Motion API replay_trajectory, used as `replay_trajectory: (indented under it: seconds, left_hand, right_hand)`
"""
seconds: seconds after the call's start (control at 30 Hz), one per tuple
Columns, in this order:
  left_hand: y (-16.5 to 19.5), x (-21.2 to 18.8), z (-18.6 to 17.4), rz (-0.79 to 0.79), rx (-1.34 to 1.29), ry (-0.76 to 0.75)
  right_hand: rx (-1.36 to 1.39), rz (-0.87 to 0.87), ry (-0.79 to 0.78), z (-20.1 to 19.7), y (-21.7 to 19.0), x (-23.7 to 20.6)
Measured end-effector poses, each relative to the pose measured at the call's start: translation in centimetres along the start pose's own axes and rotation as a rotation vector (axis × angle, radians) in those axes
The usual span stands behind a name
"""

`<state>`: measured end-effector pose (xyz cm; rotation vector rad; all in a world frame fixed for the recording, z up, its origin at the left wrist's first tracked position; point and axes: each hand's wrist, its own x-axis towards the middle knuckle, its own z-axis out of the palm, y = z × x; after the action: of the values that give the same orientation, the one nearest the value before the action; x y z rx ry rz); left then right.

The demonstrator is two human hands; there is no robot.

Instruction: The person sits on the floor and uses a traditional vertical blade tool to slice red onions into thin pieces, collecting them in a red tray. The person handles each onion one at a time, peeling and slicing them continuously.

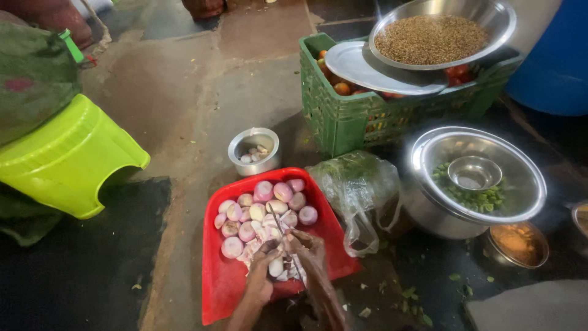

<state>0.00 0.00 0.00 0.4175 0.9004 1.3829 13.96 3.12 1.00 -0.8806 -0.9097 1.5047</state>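
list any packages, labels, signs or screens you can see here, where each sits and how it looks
Clear crumpled plastic bag: on the floor between the red plastic tray and the large steel pot, holding something green, open mouth sagging forward.
Green plastic slatted crate: behind the bag, rectangular, with tomatoes inside.
No labels, signs or screens show.

Approx 15 onions (263, 214), 1 red tray (223, 288), 1 crate (343, 122), 1 stool (67, 159).

Dim, patchy concrete floor (184, 92) (leaf scraps scattered), lime-green plastic stool (67, 159) at left.
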Motion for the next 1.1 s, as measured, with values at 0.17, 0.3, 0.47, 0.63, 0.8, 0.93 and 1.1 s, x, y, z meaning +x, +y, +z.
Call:
replay_trajectory:
  seconds: [0.17,0.3,0.47,0.63,0.8,0.93,1.1]
  left_hand:
    - [0.7,1.0,-0.5,0.085,0.093,-0.08]
    - [-0.1,1.8,-1.6,0.059,0.123,-0.032]
    - [-0.6,1.7,-3.9,0.105,0.171,-0.04]
    - [-2.2,1.8,-6.2,0.043,0.149,-0.008]
    - [-3.9,2.7,-8.6,0.019,0.136,0.011]
    - [-4.8,3.2,-9.8,-0.004,0.033,-0.029]
    - [-4.5,3.0,-9.7,-0.089,0.061,0.105]
  right_hand:
    - [-0.026,-0.01,-0.104,0.2,-1.2,0.6]
    - [-0.025,0.027,-0.067,0.4,0.5,1.2]
    - [-0.027,-0.044,-0.036,1.1,4.0,1.0]
    - [-0.106,-0.029,0.041,0.9,7.7,1.1]
    - [-0.004,0.03,0.029,0.5,9.9,0.7]
    - [-0.206,-0.095,0.028,0.3,11.7,0.6]
    - [-0.076,0.041,0.037,0.4,12.5,0.3]
